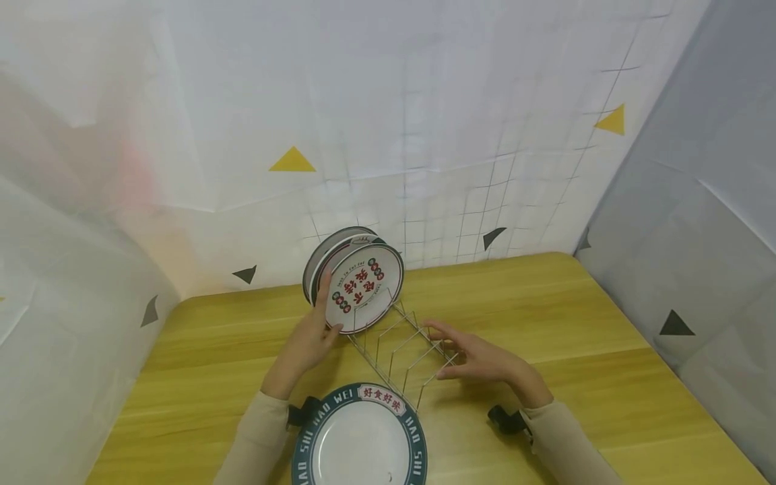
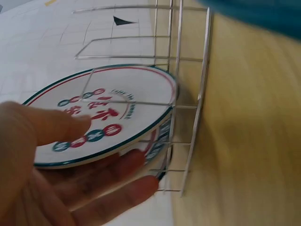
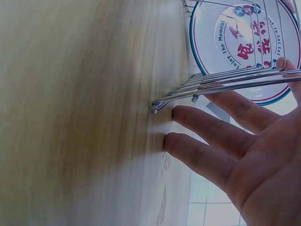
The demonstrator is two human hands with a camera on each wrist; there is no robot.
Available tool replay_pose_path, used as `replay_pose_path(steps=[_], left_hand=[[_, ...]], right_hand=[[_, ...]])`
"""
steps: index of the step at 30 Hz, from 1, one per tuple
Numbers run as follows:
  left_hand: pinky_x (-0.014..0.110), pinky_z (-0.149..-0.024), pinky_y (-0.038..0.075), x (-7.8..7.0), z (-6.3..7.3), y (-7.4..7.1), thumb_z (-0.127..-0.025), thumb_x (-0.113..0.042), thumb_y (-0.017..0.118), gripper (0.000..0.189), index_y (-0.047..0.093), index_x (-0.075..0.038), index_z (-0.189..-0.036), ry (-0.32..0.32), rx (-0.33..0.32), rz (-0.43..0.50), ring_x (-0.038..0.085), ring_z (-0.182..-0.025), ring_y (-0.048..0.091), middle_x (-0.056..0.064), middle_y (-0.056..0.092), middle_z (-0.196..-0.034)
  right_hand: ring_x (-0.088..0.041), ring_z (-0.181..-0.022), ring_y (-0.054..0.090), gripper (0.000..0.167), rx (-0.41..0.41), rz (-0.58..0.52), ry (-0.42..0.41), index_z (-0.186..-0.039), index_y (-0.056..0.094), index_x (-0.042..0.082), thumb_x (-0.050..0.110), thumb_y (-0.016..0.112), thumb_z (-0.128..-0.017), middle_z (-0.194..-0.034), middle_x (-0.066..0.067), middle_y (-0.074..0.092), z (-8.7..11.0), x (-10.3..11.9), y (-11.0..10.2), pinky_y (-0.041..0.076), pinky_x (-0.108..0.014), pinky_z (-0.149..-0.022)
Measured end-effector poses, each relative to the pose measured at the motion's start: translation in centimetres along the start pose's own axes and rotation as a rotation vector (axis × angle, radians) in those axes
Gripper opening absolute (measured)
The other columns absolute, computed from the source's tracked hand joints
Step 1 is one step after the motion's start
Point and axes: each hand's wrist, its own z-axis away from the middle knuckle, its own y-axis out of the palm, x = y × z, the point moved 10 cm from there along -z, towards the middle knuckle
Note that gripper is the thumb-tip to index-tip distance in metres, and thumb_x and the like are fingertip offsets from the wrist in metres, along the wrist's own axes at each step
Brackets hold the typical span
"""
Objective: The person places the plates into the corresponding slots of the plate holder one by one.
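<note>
Several wires of a metal dish rack (image 2: 205, 52) rise from the table, and round white plates stand upright in its far end. My left hand (image 1: 310, 342) grips the frontmost plate (image 1: 364, 289), which has red lettering and a thin dark rim. In the left wrist view, the thumb (image 2: 51, 125) lies over that plate's face, with the fingers behind it. Two more plates, including a grey-faced one (image 1: 312, 264), show partly behind it. My right hand (image 1: 481, 357) is beside the rack's near right end, fingers spread and loosely bent; contact with the wires is unclear.
A larger plate with a dark green lettered rim (image 1: 418, 441) lies near the table's front, just before the rack. White sheeting (image 1: 242, 101) with yellow and black triangles encloses the wooden table (image 1: 521, 296) at the back and sides.
</note>
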Motion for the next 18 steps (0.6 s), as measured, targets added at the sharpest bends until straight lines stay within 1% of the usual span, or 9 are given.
replay_pose_path(steps=[3,5,8,10,12,15,17,18], left_hand=[[0.046,-0.098,0.051,-0.5,0.1,-0.3,-0.091,-0.003,0.064,0.105,-0.015,-0.026,-0.156,0.037,0.037,0.046,0.034,-0.117,0.062,0.019,0.05,-0.144],[0.045,-0.095,0.053,-0.7,0.4,-0.7,-0.091,-0.003,0.066,0.106,-0.014,-0.026,-0.156,0.055,0.063,0.07,0.032,-0.115,0.063,0.017,0.049,-0.146],[0.041,-0.088,0.056,-1.0,0.9,-1.5,-0.09,-0.003,0.067,0.106,-0.011,-0.027,-0.157,0.062,0.103,0.085,0.029,-0.111,0.063,0.015,0.049,-0.147],[0.039,-0.083,0.056,-1.1,1.2,-2.3,-0.091,-0.004,0.066,0.102,-0.007,-0.029,-0.158,0.052,0.119,0.063,0.028,-0.107,0.062,0.014,0.052,-0.143],[0.04,-0.083,0.056,-1.1,1.6,-3.2,-0.092,-0.005,0.065,0.097,0.0,-0.028,-0.159,0.037,0.121,0.031,0.028,-0.105,0.063,0.014,0.055,-0.136],[0.042,-0.081,0.056,-1.1,2.2,-4.7,-0.094,-0.009,0.063,0.079,0.017,-0.019,-0.158,0.008,0.118,-0.024,0.029,-0.101,0.064,0.015,0.061,-0.122],[0.042,-0.079,0.056,-1.0,2.6,-5.4,-0.095,-0.012,0.062,0.067,0.03,-0.012,-0.153,-0.02,0.137,-0.035,0.028,-0.097,0.064,0.014,0.064,-0.113],[0.041,-0.078,0.056,-1.0,2.7,-5.5,-0.096,-0.013,0.062,0.061,0.036,-0.009,-0.15,-0.028,0.156,-0.031,0.027,-0.096,0.064,0.013,0.065,-0.111]], right_hand=[[-0.042,-0.132,0.047,0.088,-0.001,0.005,-0.003,-0.154,0.018,0.04,0.04,0.073,-0.086,-0.15,-0.019,0.042,0.0,-0.1,0.0,0.041,-0.059,-0.105],[-0.042,-0.131,0.048,0.087,0.0,0.003,0.001,-0.154,0.018,0.041,0.04,0.073,-0.086,-0.15,-0.019,0.042,0.0,-0.1,0.0,0.042,-0.059,-0.105],[-0.042,-0.131,0.048,0.087,0.002,-0.002,0.008,-0.153,0.018,0.041,0.04,0.073,-0.086,-0.15,-0.019,0.042,0.0,-0.2,0.0,0.042,-0.059,-0.104],[-0.042,-0.132,0.048,0.087,0.005,-0.006,0.008,-0.153,0.018,0.041,0.039,0.073,-0.086,-0.151,-0.019,0.041,0.0,-0.2,0.1,0.041,-0.059,-0.105],[-0.042,-0.132,0.047,0.087,0.006,-0.006,0.006,-0.153,0.018,0.041,0.039,0.073,-0.087,-0.151,-0.019,0.041,0.0,-0.1,0.1,0.041,-0.059,-0.105],[-0.042,-0.132,0.047,0.087,0.007,-0.004,0.003,-0.154,0.017,0.041,0.039,0.073,-0.087,-0.151,-0.02,0.041,0.0,-0.1,0.1,0.041,-0.059,-0.105],[-0.042,-0.132,0.048,0.087,0.005,-0.001,0.003,-0.154,0.017,0.041,0.039,0.073,-0.087,-0.151,-0.019,0.041,0.0,-0.2,0.1,0.041,-0.059,-0.105],[-0.042,-0.132,0.048,0.087,0.003,-0.002,0.005,-0.153,0.018,0.041,0.039,0.073,-0.087,-0.151,-0.019,0.041,0.0,-0.2,0.1,0.041,-0.059,-0.105]])
